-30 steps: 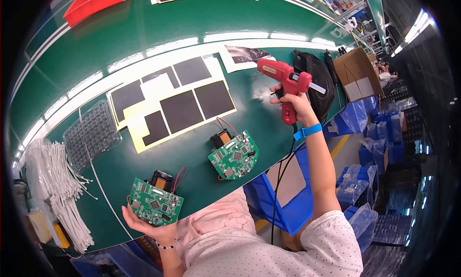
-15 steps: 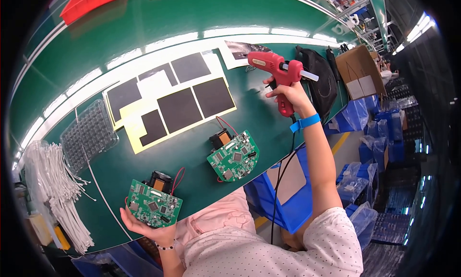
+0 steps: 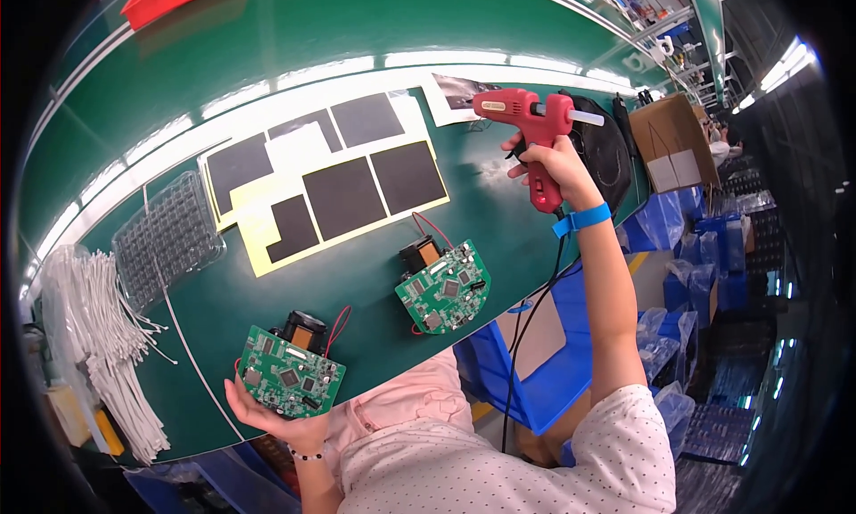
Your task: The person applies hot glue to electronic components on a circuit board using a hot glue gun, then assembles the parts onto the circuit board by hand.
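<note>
At the table's near edge on the left, my left hand (image 3: 278,423) grips a green circuit board (image 3: 291,376) by its lower left side. A black cylindrical part (image 3: 305,329) and a loop of red wire sit behind that board's upper edge. Out to the right, my right hand (image 3: 557,168) is wrapped round the handle of a red hot glue gun (image 3: 522,108), raised above the table with its nozzle pointing left. A white glue stick (image 3: 586,118) sticks out of its back. Between my hands, a second green circuit board (image 3: 446,288) with a similar black part lies on the table.
Black rectangular sheets (image 3: 341,193) on yellow and white backing lie mid-table. At left are a clear plastic tray (image 3: 169,238) and a bundle of white cable ties (image 3: 111,362). A black bag (image 3: 606,162) and cardboard box (image 3: 673,139) stand right; a blue bin (image 3: 535,380) sits below the edge.
The whole view has shifted slightly. Relative to the table, the glue gun has risen a little toward the far side. Both hands keep their holds, and the second board stays put.
</note>
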`<action>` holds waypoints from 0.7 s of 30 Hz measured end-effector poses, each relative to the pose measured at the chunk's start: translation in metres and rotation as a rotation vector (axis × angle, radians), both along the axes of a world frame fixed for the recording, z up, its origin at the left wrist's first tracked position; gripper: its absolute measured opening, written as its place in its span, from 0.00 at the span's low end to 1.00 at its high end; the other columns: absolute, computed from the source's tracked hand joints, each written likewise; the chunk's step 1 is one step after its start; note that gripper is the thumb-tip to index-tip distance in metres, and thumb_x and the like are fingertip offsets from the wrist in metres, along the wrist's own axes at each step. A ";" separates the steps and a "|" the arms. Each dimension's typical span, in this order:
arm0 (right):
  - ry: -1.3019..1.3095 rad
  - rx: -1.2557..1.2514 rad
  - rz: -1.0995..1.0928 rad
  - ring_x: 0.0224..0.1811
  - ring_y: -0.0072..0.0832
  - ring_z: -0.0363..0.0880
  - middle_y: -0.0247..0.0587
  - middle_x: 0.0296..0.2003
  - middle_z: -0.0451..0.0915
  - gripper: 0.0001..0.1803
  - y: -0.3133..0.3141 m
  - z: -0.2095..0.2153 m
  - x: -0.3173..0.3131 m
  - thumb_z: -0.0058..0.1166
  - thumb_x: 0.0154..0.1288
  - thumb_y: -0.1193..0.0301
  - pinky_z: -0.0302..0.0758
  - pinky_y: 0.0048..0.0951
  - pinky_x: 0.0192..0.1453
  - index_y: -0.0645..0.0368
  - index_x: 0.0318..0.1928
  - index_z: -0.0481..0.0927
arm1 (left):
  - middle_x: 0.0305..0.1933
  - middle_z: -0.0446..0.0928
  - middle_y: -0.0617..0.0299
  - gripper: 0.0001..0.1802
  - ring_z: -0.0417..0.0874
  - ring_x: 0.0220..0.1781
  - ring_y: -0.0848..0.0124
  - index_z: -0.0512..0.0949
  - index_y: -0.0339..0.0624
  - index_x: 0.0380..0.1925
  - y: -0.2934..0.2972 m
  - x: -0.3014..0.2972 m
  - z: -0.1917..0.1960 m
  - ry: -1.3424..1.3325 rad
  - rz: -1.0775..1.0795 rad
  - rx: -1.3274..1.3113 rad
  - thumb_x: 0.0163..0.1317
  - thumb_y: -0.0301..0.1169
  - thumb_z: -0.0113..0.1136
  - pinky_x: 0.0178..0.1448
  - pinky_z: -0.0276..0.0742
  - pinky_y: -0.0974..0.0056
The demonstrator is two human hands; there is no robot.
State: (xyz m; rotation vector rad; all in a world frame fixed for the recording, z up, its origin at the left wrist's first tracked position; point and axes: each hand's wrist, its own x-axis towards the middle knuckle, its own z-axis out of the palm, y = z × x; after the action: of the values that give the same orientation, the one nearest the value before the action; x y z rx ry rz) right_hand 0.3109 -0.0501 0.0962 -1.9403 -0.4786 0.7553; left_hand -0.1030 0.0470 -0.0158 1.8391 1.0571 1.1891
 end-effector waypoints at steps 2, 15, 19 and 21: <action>-0.013 0.010 -0.012 0.28 0.33 0.83 0.45 0.40 0.79 0.20 -0.002 0.001 -0.002 0.47 0.50 0.82 0.77 0.25 0.24 0.64 0.47 0.70 | 0.63 0.53 0.43 0.65 0.61 0.64 0.52 0.42 0.33 0.64 0.000 -0.001 0.000 -0.009 -0.010 -0.011 0.31 0.34 0.79 0.66 0.59 0.54; 0.016 0.105 -0.041 0.28 0.31 0.83 0.44 0.40 0.79 0.20 -0.012 -0.010 -0.003 0.48 0.48 0.83 0.78 0.25 0.23 0.64 0.47 0.70 | 0.62 0.55 0.43 0.64 0.62 0.63 0.53 0.42 0.34 0.64 -0.001 -0.003 -0.002 -0.004 0.007 -0.018 0.32 0.34 0.79 0.65 0.60 0.55; 0.004 0.102 -0.051 0.32 0.29 0.82 0.42 0.42 0.78 0.24 -0.016 -0.022 -0.005 0.50 0.48 0.83 0.77 0.24 0.25 0.64 0.51 0.69 | 0.62 0.55 0.43 0.64 0.62 0.63 0.54 0.42 0.35 0.65 0.001 -0.001 -0.003 -0.017 -0.016 0.009 0.32 0.33 0.78 0.65 0.59 0.56; -0.006 0.089 -0.054 0.35 0.26 0.82 0.40 0.43 0.78 0.24 -0.018 -0.027 -0.009 0.52 0.49 0.83 0.77 0.24 0.27 0.63 0.51 0.70 | 0.62 0.54 0.43 0.64 0.61 0.63 0.54 0.42 0.35 0.65 0.001 -0.001 -0.003 -0.016 -0.023 0.016 0.32 0.33 0.78 0.65 0.59 0.56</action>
State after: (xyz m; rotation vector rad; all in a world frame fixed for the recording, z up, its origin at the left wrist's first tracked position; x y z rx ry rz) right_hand 0.3016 -0.0683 0.0692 -1.8653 -0.4537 0.6828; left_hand -0.1042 0.0483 -0.0185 1.8460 1.0179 1.2007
